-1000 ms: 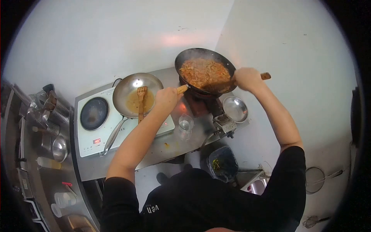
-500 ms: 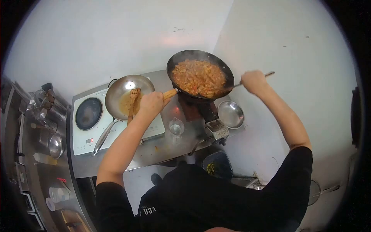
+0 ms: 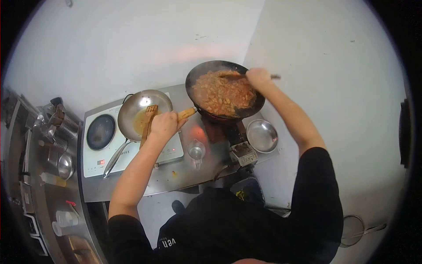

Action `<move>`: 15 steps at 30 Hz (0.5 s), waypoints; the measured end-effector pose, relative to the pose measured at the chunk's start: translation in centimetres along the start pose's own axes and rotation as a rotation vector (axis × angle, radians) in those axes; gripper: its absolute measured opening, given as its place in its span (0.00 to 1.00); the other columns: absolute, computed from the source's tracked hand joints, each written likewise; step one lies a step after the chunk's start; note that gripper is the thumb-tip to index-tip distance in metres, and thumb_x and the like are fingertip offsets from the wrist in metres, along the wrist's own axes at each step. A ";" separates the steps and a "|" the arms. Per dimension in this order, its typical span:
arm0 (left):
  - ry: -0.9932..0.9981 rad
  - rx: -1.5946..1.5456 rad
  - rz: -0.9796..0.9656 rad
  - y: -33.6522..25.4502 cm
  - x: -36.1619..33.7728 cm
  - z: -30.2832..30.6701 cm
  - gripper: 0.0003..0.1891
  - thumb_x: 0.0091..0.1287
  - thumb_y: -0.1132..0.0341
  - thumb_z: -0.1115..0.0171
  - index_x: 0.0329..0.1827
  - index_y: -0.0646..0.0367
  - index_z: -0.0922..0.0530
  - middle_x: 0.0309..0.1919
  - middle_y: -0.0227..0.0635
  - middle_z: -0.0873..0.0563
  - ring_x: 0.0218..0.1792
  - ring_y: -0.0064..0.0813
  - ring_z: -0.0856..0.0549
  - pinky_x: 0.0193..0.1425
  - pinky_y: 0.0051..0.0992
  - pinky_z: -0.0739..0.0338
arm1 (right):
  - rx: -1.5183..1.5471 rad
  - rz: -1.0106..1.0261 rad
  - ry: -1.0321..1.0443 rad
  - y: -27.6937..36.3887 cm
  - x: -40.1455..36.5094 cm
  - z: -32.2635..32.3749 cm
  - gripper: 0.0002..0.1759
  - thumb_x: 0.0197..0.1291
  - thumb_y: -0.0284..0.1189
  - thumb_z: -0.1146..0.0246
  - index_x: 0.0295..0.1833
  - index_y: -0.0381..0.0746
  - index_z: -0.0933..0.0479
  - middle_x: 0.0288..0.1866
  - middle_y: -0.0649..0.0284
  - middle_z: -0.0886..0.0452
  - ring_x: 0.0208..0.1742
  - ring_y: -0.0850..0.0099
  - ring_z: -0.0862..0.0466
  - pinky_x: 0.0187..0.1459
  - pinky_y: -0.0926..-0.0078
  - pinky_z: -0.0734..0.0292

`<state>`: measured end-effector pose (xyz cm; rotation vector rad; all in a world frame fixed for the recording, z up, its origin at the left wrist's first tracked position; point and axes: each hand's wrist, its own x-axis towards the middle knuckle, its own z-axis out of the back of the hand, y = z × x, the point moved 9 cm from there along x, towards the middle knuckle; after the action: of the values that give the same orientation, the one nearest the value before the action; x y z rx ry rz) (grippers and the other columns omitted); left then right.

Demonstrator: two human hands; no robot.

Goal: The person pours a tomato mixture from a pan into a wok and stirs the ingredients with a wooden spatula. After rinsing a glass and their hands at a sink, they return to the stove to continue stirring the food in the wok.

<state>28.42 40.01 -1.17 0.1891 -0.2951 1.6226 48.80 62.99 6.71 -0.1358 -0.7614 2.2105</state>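
A black wok [image 3: 190, 91] full of reddish-brown sliced food [image 3: 222, 94] sits over the burner, with steam rising. My left hand [image 3: 165, 125] is closed around the wok's wooden handle [image 3: 187, 113]. At the wok's upper right rim, my right hand [image 3: 259, 79] grips a long utensil [image 3: 275, 76], whose end reaches into the food near the far side. Left of the wok, a steel pan [image 3: 128, 115] with some oily liquid and a slotted wooden spatula [image 3: 151, 110] rests on the white cooktop, partly behind my left hand.
An empty metal bowl [image 3: 262, 136] lies right of the burner [image 3: 244, 154]. A clear measuring cup [image 3: 196, 152] stands on the steel counter [image 3: 176, 176]. A dark flat pan [image 3: 101, 132] occupies the cooktop's left. Shelves with utensils [image 3: 66, 125] line the left side.
My right hand has moved left and inward over the wok's rim, bringing the utensil deeper across the food. The wok and my left hand have shifted slightly left and down.
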 end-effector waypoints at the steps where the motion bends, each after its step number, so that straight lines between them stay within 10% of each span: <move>1: 0.022 0.010 0.019 0.2 -0.1 -0.1 0.28 0.62 0.40 0.46 0.25 0.60 0.21 0.18 0.43 0.18 0.20 0.41 0.17 0.26 0.35 0.21 | 0.033 0.059 0.018 2.1 -0.4 -1.6 0.09 0.54 0.26 0.44 0.33 0.38 0.18 0.34 0.54 0.16 0.37 0.59 0.14 0.36 0.64 0.19; 8: -0.021 -0.004 -0.001 0.5 -0.1 -0.5 0.28 0.62 0.40 0.46 0.24 0.59 0.21 0.17 0.42 0.18 0.20 0.39 0.17 0.26 0.34 0.21 | 0.031 0.076 0.051 0.5 -10.5 8.3 0.07 0.51 0.28 0.40 0.30 0.40 0.17 0.32 0.56 0.16 0.34 0.61 0.14 0.34 0.66 0.20; 15: -0.028 -0.007 -0.022 0.6 0.0 -0.4 0.27 0.62 0.41 0.46 0.24 0.59 0.21 0.18 0.41 0.18 0.20 0.39 0.17 0.26 0.34 0.21 | -0.207 -0.049 0.139 0.6 -4.8 -2.2 0.08 0.54 0.30 0.41 0.34 0.45 0.16 0.41 0.60 0.16 0.43 0.63 0.15 0.35 0.59 0.22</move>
<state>27.87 40.05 -1.57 0.2096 -0.3190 1.5976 52.49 60.32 3.92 -0.3655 -0.9043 2.0484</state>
